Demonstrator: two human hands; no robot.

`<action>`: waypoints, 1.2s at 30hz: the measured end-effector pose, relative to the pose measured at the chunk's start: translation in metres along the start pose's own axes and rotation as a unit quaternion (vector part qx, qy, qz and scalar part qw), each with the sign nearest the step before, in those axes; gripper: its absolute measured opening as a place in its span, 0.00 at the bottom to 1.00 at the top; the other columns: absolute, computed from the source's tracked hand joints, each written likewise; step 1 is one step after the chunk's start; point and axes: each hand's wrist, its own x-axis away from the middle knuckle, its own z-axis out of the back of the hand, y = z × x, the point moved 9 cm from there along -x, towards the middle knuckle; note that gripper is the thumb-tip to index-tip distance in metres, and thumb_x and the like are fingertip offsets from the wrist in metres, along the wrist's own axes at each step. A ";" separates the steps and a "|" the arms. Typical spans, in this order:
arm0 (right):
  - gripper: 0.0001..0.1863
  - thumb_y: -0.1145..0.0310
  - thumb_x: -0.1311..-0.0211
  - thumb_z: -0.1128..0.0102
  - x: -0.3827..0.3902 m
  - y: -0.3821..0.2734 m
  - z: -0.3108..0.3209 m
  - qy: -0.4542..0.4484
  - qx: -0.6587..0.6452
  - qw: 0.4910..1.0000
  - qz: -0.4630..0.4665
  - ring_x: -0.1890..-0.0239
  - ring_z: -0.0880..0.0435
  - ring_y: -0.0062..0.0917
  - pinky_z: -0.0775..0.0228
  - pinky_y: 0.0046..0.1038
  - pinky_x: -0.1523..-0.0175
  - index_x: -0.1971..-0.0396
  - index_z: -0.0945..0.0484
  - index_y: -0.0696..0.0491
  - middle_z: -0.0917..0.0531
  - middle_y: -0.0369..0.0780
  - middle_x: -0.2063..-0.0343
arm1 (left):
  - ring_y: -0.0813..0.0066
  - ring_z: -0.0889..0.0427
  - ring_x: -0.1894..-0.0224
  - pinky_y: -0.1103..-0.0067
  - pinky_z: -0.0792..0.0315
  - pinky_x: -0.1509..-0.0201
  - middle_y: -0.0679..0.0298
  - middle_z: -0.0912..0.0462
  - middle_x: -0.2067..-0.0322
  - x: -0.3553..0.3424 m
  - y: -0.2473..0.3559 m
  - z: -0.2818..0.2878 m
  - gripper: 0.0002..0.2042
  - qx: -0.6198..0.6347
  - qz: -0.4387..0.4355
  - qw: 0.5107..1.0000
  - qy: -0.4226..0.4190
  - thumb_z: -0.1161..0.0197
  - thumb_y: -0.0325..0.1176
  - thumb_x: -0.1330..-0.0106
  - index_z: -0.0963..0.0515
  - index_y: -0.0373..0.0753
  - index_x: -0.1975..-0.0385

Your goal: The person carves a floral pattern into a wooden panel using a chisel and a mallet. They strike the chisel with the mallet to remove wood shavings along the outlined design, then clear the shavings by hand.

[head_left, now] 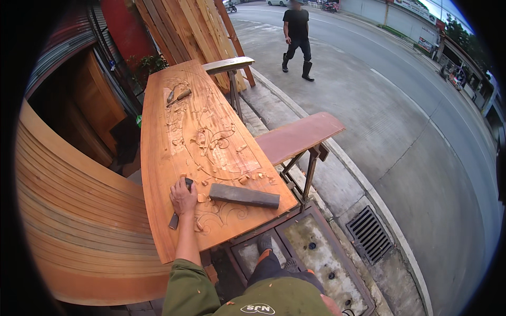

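My left hand (183,201) rests on the near left part of a carved wooden panel (158,137), its fingers closed on a dark object (188,183) that pokes out beyond them. Beside the wrist a dark block end (174,221) shows; whether it belongs to the same object is hidden by the hand. To the right of the hand lies a long dark grey block (245,196). Curled wood shavings (243,179) are scattered over the scroll carving. Farther up the panel lie carving tools with wooden handles (183,94). My right hand is out of view.
Trestles hold up the panel; a reddish board (300,136) juts out on its right. Stacked curved wood (79,210) stands at left, tall planks (184,31) behind. A person (297,31) walks on the pavement. A drain grate (370,234) lies at lower right.
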 end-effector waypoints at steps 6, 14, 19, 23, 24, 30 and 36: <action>0.40 0.45 0.32 0.23 0.006 -0.007 -0.001 0.005 0.009 1.000 -0.008 0.35 0.16 0.48 0.24 0.48 0.29 0.27 0.22 0.52 0.17 0.51 0.35 | 0.54 0.18 0.39 0.58 0.23 0.35 0.59 0.15 0.43 0.002 -0.005 0.003 0.26 0.016 -0.005 1.000 0.019 0.30 0.46 0.28 0.21 0.44 0.32; 0.42 0.44 0.34 0.22 0.004 -0.016 -0.001 -0.004 0.016 1.000 -0.024 0.34 0.17 0.49 0.25 0.48 0.29 0.26 0.23 0.52 0.18 0.51 0.34 | 0.53 0.19 0.36 0.58 0.24 0.32 0.58 0.15 0.39 0.003 0.000 0.003 0.27 0.024 0.007 1.000 -0.008 0.29 0.45 0.27 0.21 0.41 0.31; 0.44 0.43 0.35 0.22 -0.007 -0.031 0.015 -0.050 0.044 0.998 -0.010 0.33 0.17 0.50 0.26 0.49 0.28 0.25 0.23 0.52 0.19 0.51 0.33 | 0.52 0.19 0.35 0.57 0.25 0.30 0.55 0.15 0.38 0.004 0.003 0.001 0.28 0.034 -0.011 0.999 0.013 0.29 0.44 0.27 0.22 0.40 0.30; 0.45 0.42 0.35 0.21 -0.042 -0.065 0.049 -0.077 0.110 0.988 0.079 0.33 0.18 0.50 0.26 0.49 0.28 0.25 0.24 0.51 0.19 0.52 0.32 | 0.50 0.20 0.35 0.56 0.25 0.30 0.54 0.15 0.38 0.005 -0.014 0.010 0.28 0.041 0.014 0.999 0.010 0.28 0.43 0.28 0.21 0.39 0.31; 0.45 0.42 0.35 0.21 -0.056 -0.074 0.061 -0.067 0.129 0.983 0.107 0.32 0.18 0.50 0.26 0.49 0.28 0.25 0.24 0.51 0.20 0.52 0.32 | 0.50 0.20 0.35 0.56 0.26 0.30 0.54 0.15 0.38 0.005 -0.017 0.008 0.28 0.045 0.011 0.999 0.012 0.28 0.43 0.28 0.21 0.39 0.31; 0.48 0.45 0.38 0.18 -0.208 -0.131 0.107 0.164 0.101 0.961 0.201 0.31 0.19 0.50 0.27 0.49 0.26 0.24 0.26 0.53 0.20 0.51 0.32 | 0.49 0.20 0.36 0.56 0.25 0.31 0.54 0.15 0.40 0.006 -0.011 0.001 0.26 0.052 0.032 0.998 0.004 0.26 0.44 0.30 0.19 0.38 0.36; 0.51 0.46 0.36 0.21 -0.350 -0.249 0.055 0.124 0.128 0.953 0.244 0.25 0.26 0.49 0.37 0.53 0.21 0.18 0.33 0.51 0.26 0.51 0.27 | 0.50 0.20 0.40 0.56 0.24 0.36 0.58 0.16 0.42 0.003 -0.014 0.004 0.24 0.027 0.060 0.997 -0.035 0.25 0.46 0.30 0.17 0.40 0.39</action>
